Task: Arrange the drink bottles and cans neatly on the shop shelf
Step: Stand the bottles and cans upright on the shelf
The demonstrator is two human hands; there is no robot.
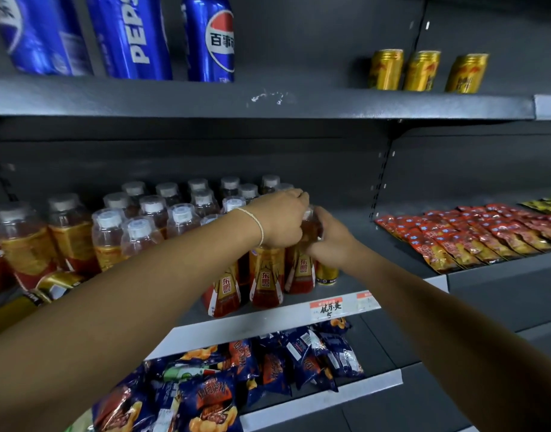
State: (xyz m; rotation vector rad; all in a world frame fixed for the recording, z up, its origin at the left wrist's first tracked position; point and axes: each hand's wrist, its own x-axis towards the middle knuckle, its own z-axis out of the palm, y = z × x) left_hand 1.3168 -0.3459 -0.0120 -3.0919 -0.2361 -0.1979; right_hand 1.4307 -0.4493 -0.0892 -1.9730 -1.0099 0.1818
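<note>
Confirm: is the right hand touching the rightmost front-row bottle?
Touching. The head view shows the right hand with fingers wrapped round the upper part of the rightmost front-row bottle, with no gap between them.

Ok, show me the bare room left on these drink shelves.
Middle shelf: bare right of the small gold can, up to the upright. Top shelf: gap between Pepsi cans and gold cans. Bottles crowd the left.

The bottles (161, 213) are ranked across the middle shelf (268, 321) from its left end, three being set along its front edge, with a small can (326, 274) stood just right of the last bottle (300, 271). On the upper shelf (174, 98) tall cans (130, 35) are placed at the left end and short cans (422, 71) towards the right; packets (268, 363) are laid on the lower shelf (330, 397).
</note>
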